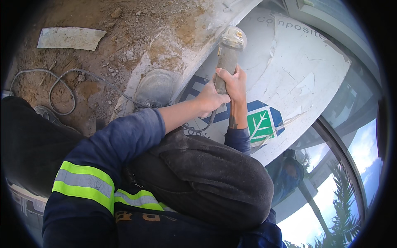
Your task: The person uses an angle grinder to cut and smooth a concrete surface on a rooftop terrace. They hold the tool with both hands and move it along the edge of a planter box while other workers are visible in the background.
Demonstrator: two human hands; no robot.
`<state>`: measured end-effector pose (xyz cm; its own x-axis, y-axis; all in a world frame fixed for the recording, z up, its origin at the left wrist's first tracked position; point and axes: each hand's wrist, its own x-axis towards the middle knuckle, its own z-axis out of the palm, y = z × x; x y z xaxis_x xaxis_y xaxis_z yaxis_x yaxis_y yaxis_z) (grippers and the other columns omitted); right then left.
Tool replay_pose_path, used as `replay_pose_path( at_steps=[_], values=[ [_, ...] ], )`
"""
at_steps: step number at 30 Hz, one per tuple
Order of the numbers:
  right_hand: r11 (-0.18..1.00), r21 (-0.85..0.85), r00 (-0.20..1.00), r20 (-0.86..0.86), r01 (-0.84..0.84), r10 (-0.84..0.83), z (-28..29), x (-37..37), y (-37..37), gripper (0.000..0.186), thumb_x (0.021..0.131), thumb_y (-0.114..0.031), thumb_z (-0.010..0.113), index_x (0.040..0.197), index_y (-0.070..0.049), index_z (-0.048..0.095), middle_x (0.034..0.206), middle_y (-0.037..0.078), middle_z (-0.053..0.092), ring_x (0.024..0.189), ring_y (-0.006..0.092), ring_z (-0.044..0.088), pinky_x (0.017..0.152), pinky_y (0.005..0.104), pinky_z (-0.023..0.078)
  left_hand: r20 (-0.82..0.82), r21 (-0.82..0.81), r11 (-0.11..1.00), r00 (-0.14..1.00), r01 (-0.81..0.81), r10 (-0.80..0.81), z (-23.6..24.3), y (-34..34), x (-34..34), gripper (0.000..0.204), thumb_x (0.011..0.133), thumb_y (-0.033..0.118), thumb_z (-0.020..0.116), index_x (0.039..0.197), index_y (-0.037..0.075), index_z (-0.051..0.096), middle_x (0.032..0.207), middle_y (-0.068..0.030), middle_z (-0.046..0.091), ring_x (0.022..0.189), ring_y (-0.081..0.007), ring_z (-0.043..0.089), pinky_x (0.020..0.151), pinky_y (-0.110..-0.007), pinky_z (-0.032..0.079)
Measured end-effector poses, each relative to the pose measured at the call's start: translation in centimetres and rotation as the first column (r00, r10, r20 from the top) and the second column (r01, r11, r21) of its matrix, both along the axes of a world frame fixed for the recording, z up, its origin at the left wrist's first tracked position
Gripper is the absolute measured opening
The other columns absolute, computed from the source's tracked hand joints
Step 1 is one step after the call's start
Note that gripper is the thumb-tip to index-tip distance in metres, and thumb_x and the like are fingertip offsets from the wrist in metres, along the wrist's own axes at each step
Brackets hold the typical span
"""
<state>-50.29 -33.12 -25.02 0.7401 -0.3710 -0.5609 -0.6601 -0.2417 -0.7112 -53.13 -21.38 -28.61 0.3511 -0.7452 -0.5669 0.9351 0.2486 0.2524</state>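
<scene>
A dusty grey angle grinder [228, 58] is in both my hands, its rounded head pointing away from me over the edge of a white printed board [314, 70]. My left hand [210, 98] is closed round the rear end of the body. Just to its right, my right hand [235, 82] wraps the body a little higher, thumb across the top. The fingers of the two hands sit close together. From the grinder's rear a power cord [212, 118] hangs down. Whether a disc is fitted cannot be made out.
Left of the board runs a pale ledge [194, 68], with my dusty shoe [155, 87] on it. Farther left lies rubble-strewn soil [120, 45] with a broken flat offcut [70, 38] and a looped grey cable [74, 99]. Reflective glass [306, 186] in a frame stands on the right.
</scene>
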Motion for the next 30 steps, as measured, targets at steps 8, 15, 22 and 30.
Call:
replay_pose_path(
  at_steps=[8,15,22,30],
  values=[
    [1.000,0.014,0.999,0.034,-0.025,0.025,0.1,-0.2,0.3,0.033,0.080,-0.010,0.077,0.105,0.007,0.064,0.083,0.010,0.069,0.069,0.0169,0.068,0.064,0.0323,0.056,-0.026,-0.041,0.997,0.998,0.062,-0.063,-0.1,0.5,0.1,0.059,0.086,-0.004,0.072,0.138,0.004,0.045,0.115,-0.0059,0.062,0.098,-0.0137,0.063,0.079,-0.031,0.052],
    [1.000,-0.024,1.000,-0.003,-0.009,0.009,1.0,-1.9,0.7,0.034,0.080,-0.011,0.078,0.105,0.007,0.064,0.085,0.010,0.070,0.072,0.0152,0.066,0.067,0.0312,0.054,-0.022,-0.051,0.999,1.000,0.004,-0.005,1.0,1.1,-1.8,0.063,0.086,-0.004,0.072,0.141,0.004,0.044,0.117,-0.0059,0.062,0.105,-0.0144,0.063,0.086,-0.032,0.053],
    [0.996,-0.081,0.999,-0.022,-0.037,0.036,1.3,-2.0,1.1,0.034,0.081,-0.011,0.077,0.106,0.007,0.064,0.085,0.008,0.070,0.073,0.0146,0.065,0.068,0.0310,0.053,-0.075,-0.078,0.996,0.996,0.039,-0.045,0.2,0.9,-2.6,0.063,0.086,-0.005,0.073,0.142,0.004,0.044,0.119,-0.0061,0.063,0.106,-0.0145,0.063,0.088,-0.033,0.053],
    [0.998,-0.070,0.999,-0.048,-0.006,0.003,0.5,-0.4,1.1,0.033,0.081,-0.011,0.077,0.105,0.007,0.065,0.084,0.009,0.069,0.071,0.0155,0.066,0.065,0.0312,0.054,-0.049,-0.072,0.997,0.999,0.006,-0.010,0.2,1.2,-0.3,0.054,0.086,-0.004,0.073,0.134,0.004,0.049,0.112,-0.0048,0.064,0.099,-0.0135,0.064,0.080,-0.032,0.053]
  ],
)
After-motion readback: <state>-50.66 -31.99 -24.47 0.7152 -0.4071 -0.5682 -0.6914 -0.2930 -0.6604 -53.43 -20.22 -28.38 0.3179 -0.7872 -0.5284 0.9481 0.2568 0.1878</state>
